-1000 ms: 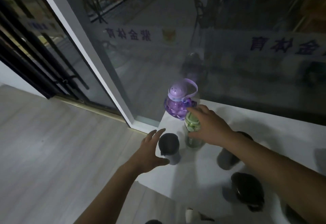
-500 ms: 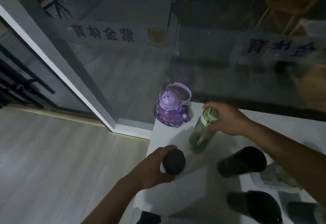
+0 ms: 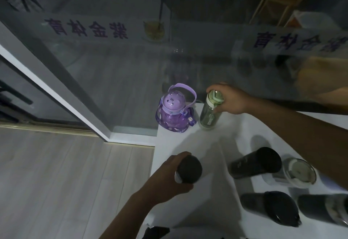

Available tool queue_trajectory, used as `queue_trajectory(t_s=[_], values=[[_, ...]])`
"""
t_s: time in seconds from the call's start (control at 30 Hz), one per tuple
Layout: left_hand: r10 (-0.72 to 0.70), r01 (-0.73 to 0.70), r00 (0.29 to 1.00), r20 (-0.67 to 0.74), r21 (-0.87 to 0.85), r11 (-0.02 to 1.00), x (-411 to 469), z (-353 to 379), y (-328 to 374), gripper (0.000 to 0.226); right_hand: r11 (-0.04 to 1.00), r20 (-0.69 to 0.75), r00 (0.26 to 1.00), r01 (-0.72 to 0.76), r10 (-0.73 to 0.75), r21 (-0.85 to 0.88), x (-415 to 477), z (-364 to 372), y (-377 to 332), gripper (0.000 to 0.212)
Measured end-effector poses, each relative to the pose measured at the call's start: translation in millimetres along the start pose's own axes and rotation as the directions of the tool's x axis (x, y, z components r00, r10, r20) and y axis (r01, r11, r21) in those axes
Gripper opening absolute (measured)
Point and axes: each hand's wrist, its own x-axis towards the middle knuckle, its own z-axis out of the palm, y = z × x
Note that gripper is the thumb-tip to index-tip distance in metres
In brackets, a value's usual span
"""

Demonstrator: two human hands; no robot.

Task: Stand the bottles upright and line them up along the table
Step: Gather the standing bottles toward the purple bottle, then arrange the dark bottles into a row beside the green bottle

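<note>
Fingers of the right hand [image 3: 231, 98] curl round the cap of the green bottle [image 3: 210, 114]. It has travelled from mid-frame to the far edge of the table [image 3: 212, 197] and now stands upright just beside the purple bottle [image 3: 174, 112], so 2 are in line. The left hand [image 3: 169, 174], spread 1 second ago, now wraps the dark-capped bottle [image 3: 189, 169] at lower centre, likely the next to go.

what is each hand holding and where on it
The right hand grips the green bottle by its cap; the left hand grips the dark bottle around its top.
</note>
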Motion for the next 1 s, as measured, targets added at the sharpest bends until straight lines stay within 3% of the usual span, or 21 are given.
queue_trajectory(t_s=[0.33,0.47,0.57,0.63,0.7,0.87,1.0], values=[[0.019,-0.019,1.0,-0.003,-0.041,0.999,-9.2,6.5,-5.5,0.085,0.997,0.069,0.997,-0.042,0.046,-0.064,2.5,-4.5,-0.7,0.077],[0.037,-0.036,0.999,0.022,-0.036,0.999,-11.8,4.5,-10.0,0.087,0.982,-0.055,0.994,-0.104,0.096,-0.159,-16.0,-8.5,-23.9,0.083],[0.047,-0.044,0.998,0.047,-0.05,0.998,-14.8,3.9,-13.5,0.088,0.992,-0.207,0.974,-0.078,0.096,0.095,-55.5,2.8,-57.8,0.066],[0.058,-0.055,0.996,0.061,-0.058,0.997,-17.3,4.0,-16.0,0.09,0.947,-0.241,0.962,-0.048,0.129,0.317,-87.8,21.3,-80.3,0.054],[0.067,-0.063,0.995,0.069,-0.068,0.996,-18.6,3.0,-18.1,0.093,0.91,-0.24,0.957,-0.051,0.162,0.412,-115.7,44.8,-95.9,0.049],[0.063,-0.052,0.991,0.122,-0.088,0.995,-21.0,-5.5,-31.0,0.11,0.898,-0.117,0.95,-0.228,0.29,0.376,-163.5,119.7,-116.5,0.061],[0.039,-0.046,0.991,0.124,0.055,0.997,-21.2,-1.2,-59.9,0.099,0.936,-0.083,0.953,-0.268,0.293,0.228,-177.4,165.9,-130.5,0.078]])
